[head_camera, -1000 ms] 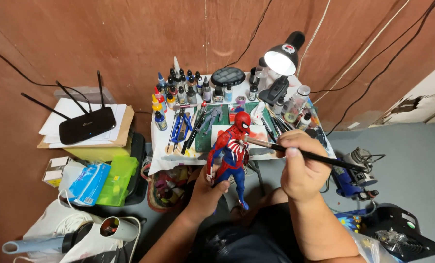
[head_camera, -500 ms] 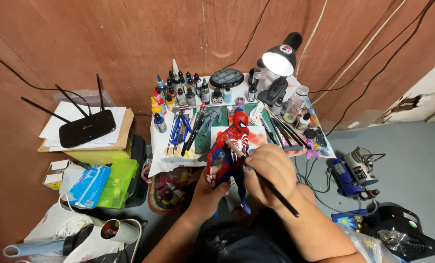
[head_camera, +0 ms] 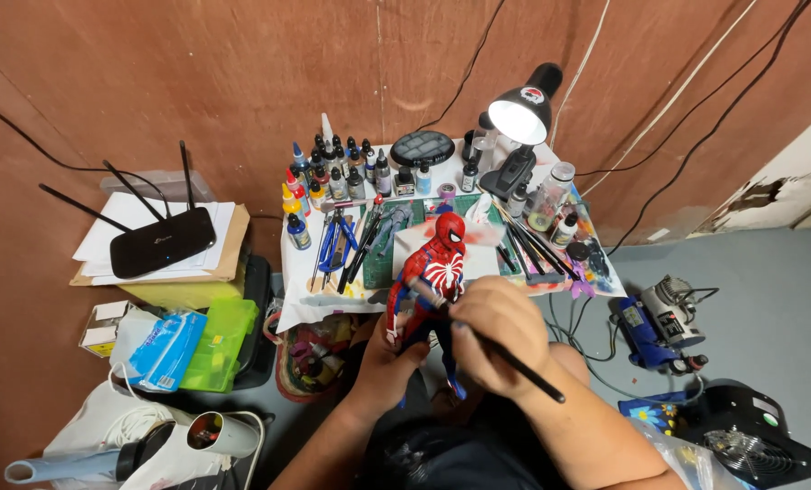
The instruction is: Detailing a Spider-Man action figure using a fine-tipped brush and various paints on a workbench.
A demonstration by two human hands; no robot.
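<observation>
- Head view: a red and blue toy figure [head_camera: 431,277] is gripped around its legs by the left hand [head_camera: 389,352], fingers closed on it, so that the torso stands upright above the fist and faces the lamp [head_camera: 520,116].
- A thin black brush [head_camera: 505,356] is pinched in the right hand [head_camera: 494,327], fingers closed around the shaft; the tip is laid against the figure's chest, just above the left-hand grip, while the handle trails down and away to the right.
- The two hands are kept close, almost touching, which seems to steady the brush against the figure.
- The figure is held over the near edge of the small table [head_camera: 307,310], above the lap, not resting on anything.
- Beyond the grip, a white sheet stained red [head_camera: 478,249] lies just behind the figure, and a row of paint bottles [head_camera: 342,177] stands further back.
- To the left of the grip, blue-handled tools [head_camera: 333,243] lie on a green mat [head_camera: 378,263]; to the right, spare brushes [head_camera: 537,249] are fanned out near the brush hand.
- Well to the left, a black router [head_camera: 160,240] sits on papers.
- Nothing stands between brush and figure; the spare brushes lie closest to the right hand.
</observation>
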